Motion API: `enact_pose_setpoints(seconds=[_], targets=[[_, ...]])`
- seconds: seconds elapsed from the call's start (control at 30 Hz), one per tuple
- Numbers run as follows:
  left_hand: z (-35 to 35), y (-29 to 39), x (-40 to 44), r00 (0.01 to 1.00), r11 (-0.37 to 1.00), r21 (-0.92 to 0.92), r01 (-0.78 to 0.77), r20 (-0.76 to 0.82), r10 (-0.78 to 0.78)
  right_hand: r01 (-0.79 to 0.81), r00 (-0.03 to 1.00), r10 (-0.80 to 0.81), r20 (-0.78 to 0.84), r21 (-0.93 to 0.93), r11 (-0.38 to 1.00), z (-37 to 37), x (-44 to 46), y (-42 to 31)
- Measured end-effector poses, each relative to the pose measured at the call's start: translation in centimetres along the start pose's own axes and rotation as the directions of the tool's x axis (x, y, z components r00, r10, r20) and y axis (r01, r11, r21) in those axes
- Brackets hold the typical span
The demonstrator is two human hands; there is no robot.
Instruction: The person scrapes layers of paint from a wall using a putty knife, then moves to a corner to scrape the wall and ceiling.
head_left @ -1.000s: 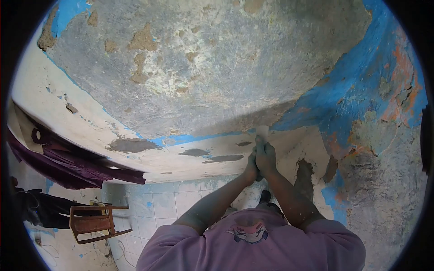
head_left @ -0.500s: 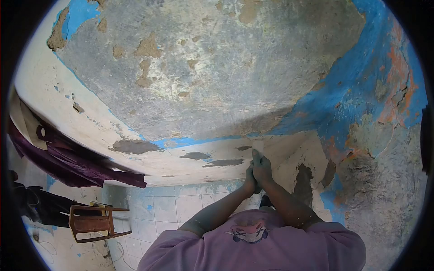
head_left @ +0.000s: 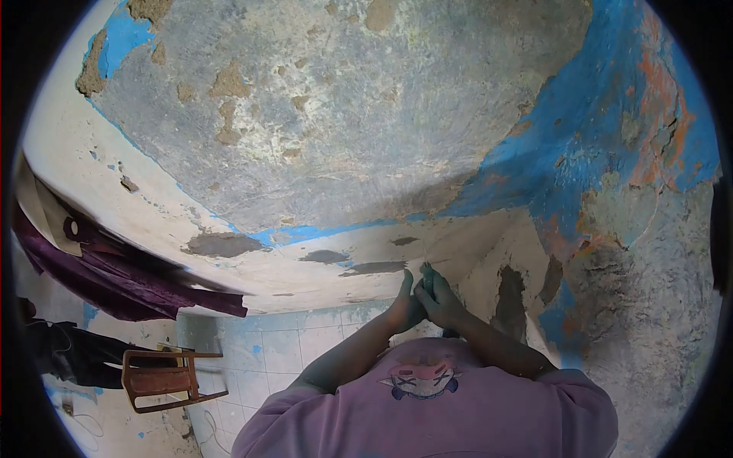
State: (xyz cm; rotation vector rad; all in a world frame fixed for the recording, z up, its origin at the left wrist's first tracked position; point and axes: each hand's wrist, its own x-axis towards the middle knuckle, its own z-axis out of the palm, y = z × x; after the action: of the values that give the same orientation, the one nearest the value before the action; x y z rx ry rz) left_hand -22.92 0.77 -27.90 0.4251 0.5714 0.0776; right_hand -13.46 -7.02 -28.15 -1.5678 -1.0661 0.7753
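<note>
My right hand (head_left: 446, 307) is closed round the handle of a scraper, near the lower edge of the wall in the middle of the view. Pressed against it from the left is my left hand (head_left: 406, 307), its thumb pointing up and its fingers closed round the same tool. The scraper's pale blade can hardly be made out now, and the hands cover most of the handle. Ahead of them lies a white painted wall strip (head_left: 473, 243) with grey bare patches (head_left: 374, 268). Beyond it is a large rough grey surface (head_left: 343, 137).
Peeling blue paint (head_left: 565, 145) covers the right side. On the left hangs a purple cloth (head_left: 130, 282). At lower left a person's dark-trousered legs (head_left: 92, 355) are beside a wooden chair (head_left: 160, 379). Pale tiles (head_left: 282, 347) lie below the white strip.
Both hands have moved down and slightly left, nearer my body. My left thumb now stands up apart from the right hand. The blade, plain before, has nearly gone from sight.
</note>
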Motion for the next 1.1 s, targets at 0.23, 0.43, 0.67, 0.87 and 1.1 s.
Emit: enact_pose_setpoints(seconds=[0.23, 0.43, 0.67, 0.87, 1.1], targets=[[-4.0, 1.8, 2.1, 0.971, 0.717, 0.688, 0.115, 0.073, -0.226, -0.267, 0.964, 0.240, 0.119, 0.464, 0.845, -2.9, 0.2, 0.2], [0.1, 2.7, 3.3, 0.948, 0.693, 0.674, -0.256, 0.035, 0.316, -0.472, 0.877, 0.358, 0.321, 0.717, 0.513, -4.8, 0.7, 1.1], [1.0, -0.3, 6.1, 0.919, 0.693, 0.684, -0.225, -0.087, 0.385, -0.455, 0.862, 0.445, 0.243, 0.757, 0.469, -1.7, 0.4, 3.3], [4.0, 2.3, 5.9, 0.863, 0.733, 0.617, -0.286, -0.167, 0.477, -0.296, 0.943, 0.327, 0.069, 0.626, 0.722, -1.2, 2.7, 3.0], [3.2, 1.9, 5.7, 0.817, 0.612, 0.712, -0.345, -0.094, 0.569, -0.295, 0.947, 0.313, 0.075, 0.593, 0.750, -0.8, 2.1, 2.6]])
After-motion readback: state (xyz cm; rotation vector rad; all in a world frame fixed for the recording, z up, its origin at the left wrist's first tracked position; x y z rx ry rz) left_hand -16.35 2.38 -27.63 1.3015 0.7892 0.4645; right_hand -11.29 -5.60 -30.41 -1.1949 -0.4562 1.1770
